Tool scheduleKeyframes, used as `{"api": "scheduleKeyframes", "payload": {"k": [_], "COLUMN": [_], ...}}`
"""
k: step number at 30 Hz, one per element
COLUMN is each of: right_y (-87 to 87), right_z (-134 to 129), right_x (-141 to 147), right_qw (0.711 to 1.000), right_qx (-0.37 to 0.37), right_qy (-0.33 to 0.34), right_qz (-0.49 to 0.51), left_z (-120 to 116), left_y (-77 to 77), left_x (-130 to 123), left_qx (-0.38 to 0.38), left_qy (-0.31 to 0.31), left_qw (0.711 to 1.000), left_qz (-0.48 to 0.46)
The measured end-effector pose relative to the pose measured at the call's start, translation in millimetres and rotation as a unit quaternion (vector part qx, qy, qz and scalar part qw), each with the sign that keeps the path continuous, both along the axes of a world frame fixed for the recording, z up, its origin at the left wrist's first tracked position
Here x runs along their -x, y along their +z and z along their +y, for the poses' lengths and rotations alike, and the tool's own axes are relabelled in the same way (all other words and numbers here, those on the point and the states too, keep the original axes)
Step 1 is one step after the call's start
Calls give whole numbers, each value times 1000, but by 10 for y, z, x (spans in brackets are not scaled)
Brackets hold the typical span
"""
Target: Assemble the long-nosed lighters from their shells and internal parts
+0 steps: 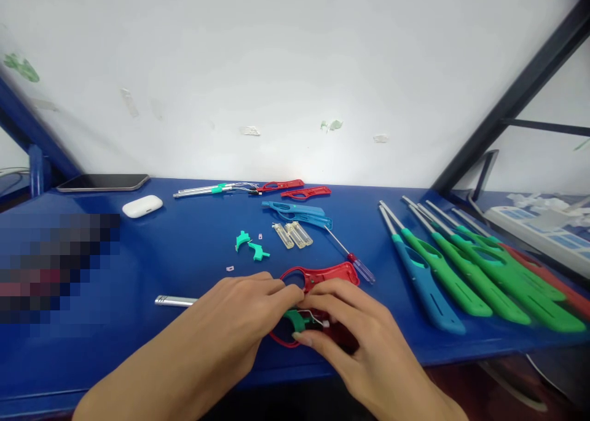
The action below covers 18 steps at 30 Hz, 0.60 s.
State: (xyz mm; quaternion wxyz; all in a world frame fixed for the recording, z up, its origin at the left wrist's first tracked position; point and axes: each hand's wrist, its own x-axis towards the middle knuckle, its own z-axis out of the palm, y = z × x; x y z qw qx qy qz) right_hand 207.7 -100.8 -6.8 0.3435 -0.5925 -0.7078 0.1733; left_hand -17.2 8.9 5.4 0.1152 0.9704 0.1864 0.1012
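Near the front edge of the table lies an opened lighter's red casing half [283, 341], with a green trigger [294, 321] and a thin white wire in it. Its metal tube [175, 301] sticks out to the left from under my left hand [249, 304], whose fingers are closed on the casing near the trigger. My right hand [354, 322] bends over the handle end, its thumb tip touching the green trigger and its fingertips close to my left ones. Just behind lies the other red casing half [332, 276]. My fingers hide part of the lighter's inside.
Behind are loose green triggers [258, 252], three clear fuel tanks [295, 235], a screwdriver [353, 258], blue casing halves [299, 213], red casing halves [306, 192] and metal tubes [203, 190]. Several assembled lighters [452, 273] lie right. A phone [104, 182] and white case [142, 206] lie left.
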Motion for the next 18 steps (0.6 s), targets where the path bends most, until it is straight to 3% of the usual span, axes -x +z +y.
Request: {"api": "scheduleKeyframes", "payload": {"k": [10,18], "right_y": [65,43], "right_z": [51,53], "right_x": [4,5], "right_qw": [999,999], "right_qx": [25,14], "right_qy": [24,21], "right_qz": [36,43], "left_z": [4,-24], "left_y": [113,153], "left_x": [80,98], "left_qx": [41,56], "left_qy": [5,14], "left_qw": [998,998], "left_qz": [42,22]}}
